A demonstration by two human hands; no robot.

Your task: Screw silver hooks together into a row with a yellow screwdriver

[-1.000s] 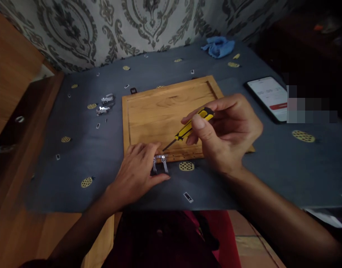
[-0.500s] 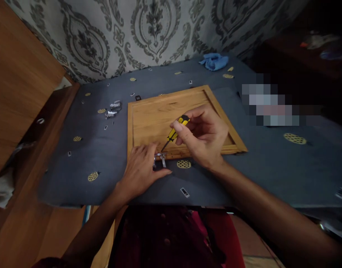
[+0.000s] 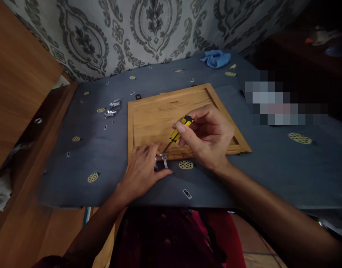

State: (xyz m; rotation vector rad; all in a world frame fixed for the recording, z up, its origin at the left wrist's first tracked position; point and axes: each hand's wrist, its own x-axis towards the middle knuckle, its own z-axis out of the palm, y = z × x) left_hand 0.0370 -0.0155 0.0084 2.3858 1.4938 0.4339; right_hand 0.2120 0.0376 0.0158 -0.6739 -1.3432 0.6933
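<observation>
A wooden cabinet door [image 3: 160,115] with a raised frame lies flat on the covered table. At its near edge sits a metal hinge [image 3: 164,161], and my left hand [image 3: 141,169] grips it between thumb and fingers, pressing it to the wood. My right hand [image 3: 211,136] holds a yellow and black screwdriver [image 3: 179,131] by its handle, tilted. The shaft points down and to the left, with its tip at the hinge. Whether a screw sits under the tip is too small to tell. Small dark holes show along the near edge to the right of the hinge.
Two more metal hinges [image 3: 112,109] lie to the left of the door. A blue cloth [image 3: 216,58] is crumpled at the back, and a small black square piece [image 3: 138,96] lies behind the door. A wooden cabinet [image 3: 22,59] stands along the left side.
The view has shifted slightly. My hands, the screwdriver and the hinge keep nearly the same places on the door; the right hand's grip looks much the same.
</observation>
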